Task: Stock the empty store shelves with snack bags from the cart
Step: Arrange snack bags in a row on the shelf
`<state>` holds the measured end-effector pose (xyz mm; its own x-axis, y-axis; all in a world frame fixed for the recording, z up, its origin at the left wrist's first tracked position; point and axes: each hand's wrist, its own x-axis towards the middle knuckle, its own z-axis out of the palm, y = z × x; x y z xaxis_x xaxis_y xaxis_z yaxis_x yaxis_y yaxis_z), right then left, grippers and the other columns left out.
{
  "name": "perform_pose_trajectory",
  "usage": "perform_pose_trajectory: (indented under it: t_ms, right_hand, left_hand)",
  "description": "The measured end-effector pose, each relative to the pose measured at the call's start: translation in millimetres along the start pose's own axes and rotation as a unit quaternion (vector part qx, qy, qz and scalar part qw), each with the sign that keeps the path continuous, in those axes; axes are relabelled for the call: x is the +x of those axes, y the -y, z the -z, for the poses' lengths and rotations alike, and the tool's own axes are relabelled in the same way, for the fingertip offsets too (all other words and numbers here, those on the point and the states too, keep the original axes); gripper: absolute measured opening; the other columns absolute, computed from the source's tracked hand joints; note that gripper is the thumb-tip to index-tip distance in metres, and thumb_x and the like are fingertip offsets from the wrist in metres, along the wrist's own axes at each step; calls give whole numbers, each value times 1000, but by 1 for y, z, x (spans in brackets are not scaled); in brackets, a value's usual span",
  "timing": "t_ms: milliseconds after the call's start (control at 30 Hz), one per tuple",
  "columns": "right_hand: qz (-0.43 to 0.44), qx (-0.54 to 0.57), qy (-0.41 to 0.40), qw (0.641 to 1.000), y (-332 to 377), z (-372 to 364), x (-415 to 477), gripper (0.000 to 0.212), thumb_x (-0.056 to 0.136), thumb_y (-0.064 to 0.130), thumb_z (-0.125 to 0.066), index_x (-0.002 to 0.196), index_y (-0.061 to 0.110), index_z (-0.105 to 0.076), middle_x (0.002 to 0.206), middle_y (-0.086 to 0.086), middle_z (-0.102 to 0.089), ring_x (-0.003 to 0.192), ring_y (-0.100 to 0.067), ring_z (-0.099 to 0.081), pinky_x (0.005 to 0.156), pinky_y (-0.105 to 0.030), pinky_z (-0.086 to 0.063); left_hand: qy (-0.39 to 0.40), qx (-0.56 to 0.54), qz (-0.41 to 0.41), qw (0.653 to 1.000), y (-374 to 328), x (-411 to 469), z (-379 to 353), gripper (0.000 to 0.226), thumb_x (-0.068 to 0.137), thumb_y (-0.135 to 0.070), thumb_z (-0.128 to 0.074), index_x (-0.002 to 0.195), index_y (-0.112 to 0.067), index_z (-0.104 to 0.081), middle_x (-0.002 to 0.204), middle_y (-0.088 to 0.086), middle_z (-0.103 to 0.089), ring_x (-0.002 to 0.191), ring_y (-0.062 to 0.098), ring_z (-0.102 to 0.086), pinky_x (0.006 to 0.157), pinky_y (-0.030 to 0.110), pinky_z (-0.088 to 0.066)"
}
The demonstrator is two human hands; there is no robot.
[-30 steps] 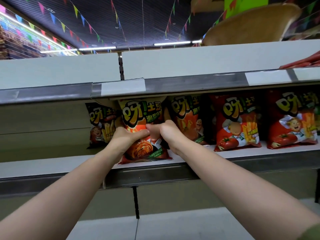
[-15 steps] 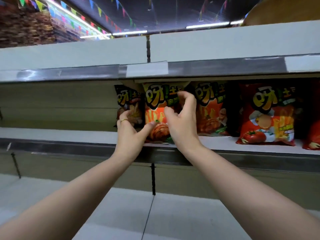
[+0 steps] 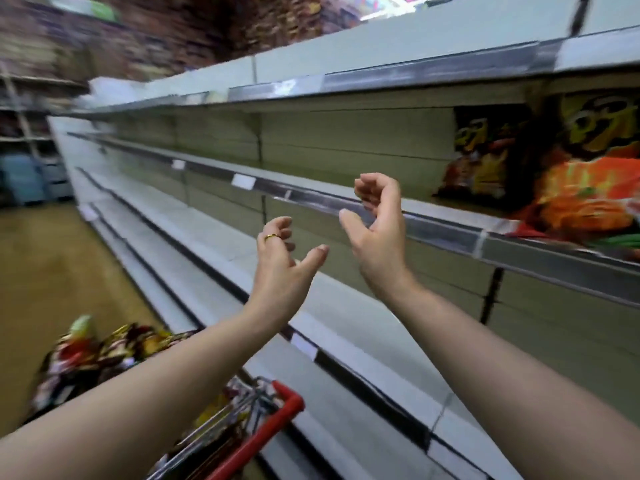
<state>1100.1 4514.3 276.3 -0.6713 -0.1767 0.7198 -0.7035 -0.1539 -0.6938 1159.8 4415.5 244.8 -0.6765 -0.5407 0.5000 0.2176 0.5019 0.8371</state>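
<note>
Fingers: those of the left hand [image 3: 282, 268] are loosely curled with the thumb spread wide, a gold ring [image 3: 272, 236] on one finger; those of the right hand [image 3: 377, 233] are curled over a spread thumb. Neither hand holds anything, and both hang in the air in front of the shelving.

Stocked bags: two snack bags [image 3: 585, 174] stand upright at the far right of the upper shelf [image 3: 346, 199], well apart from both hands.

Supply: more snack bags [image 3: 104, 355] lie heaped in the cart [image 3: 277, 417] at lower left, beneath the left forearm.

Empty shelves: the stretch to the left of the stocked bags is bare, as are the tiers below.

Step, as judged: a reach back to the cart for the next bag.

Risk 1: the nearest stocked bag stands at the front edge of the shelf; a knock from the right hand or arm could tip it off.

Risk 2: a hasty grab into the loose heap could drag neighbouring bags over the cart rim.

Risk 3: a hard squeeze could crush the contents of a puffed bag.

Materials: glossy, crinkled film bags printed in orange, yellow and black; flat pale shelf boards with shiny metallic front strips carrying white label tags; wire cart basket with a red rounded rim.

Image quality: heavy motion blur; bag print unreadable.
</note>
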Motion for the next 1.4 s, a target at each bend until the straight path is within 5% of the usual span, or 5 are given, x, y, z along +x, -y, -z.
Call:
perform_pose_trajectory:
  t_ms: [333, 433, 633, 1200, 1400]
  right_hand:
    - [-98, 96, 157, 978, -37, -160, -55, 36, 85, -3, -54, 111, 19, -41, 110, 1, -48, 106, -13, -50, 87, -11, -41]
    - [-143, 106, 201, 963, -49, -197, -80, 34, 87, 1, -54, 111, 20, -41, 110, 1, -49, 106, -15, -52, 90, -23, -44]
    - [-202, 137, 279, 929, -68, -245, -115, 32, 89, 2, -53, 112, 21, -42, 111, 4, -49, 104, -11, -53, 86, -22, -46]
    - [-320, 53, 449, 832, -173, -296, -174, 35, 90, 12, -57, 117, 19, -37, 121, -6, -45, 102, -15, -50, 80, -24, -41]
    - [-346, -77, 527, 773, -204, -316, -206, 67, 86, 33, -65, 137, 10, -29, 138, -11, -38, 117, -22, -45, 93, -34, -41]
  left_hand:
    - [-101, 62, 123, 985, 98, -18, 150, 43, 84, -22, -67, 117, -23, -39, 123, 9, -47, 103, 20, -52, 97, 40, -46]
    - [-135, 86, 176, 971, 125, -34, 185, 41, 84, -23, -68, 113, -24, -39, 121, 8, -47, 102, 19, -54, 94, 44, -47]
    - [-200, 99, 247, 943, 156, -59, 231, 38, 85, -18, -66, 115, -16, -42, 119, 9, -48, 91, 11, -54, 89, 36, -50]
    - [-275, 133, 440, 844, 230, -113, 219, 39, 85, -18, -66, 110, -21, -37, 118, 7, -43, 89, 12, -54, 91, 43, -50]
    - [-291, 138, 487, 812, 247, -129, 210, 42, 82, -18, -69, 109, -22, -37, 122, 10, -45, 95, 19, -55, 92, 45, -50]
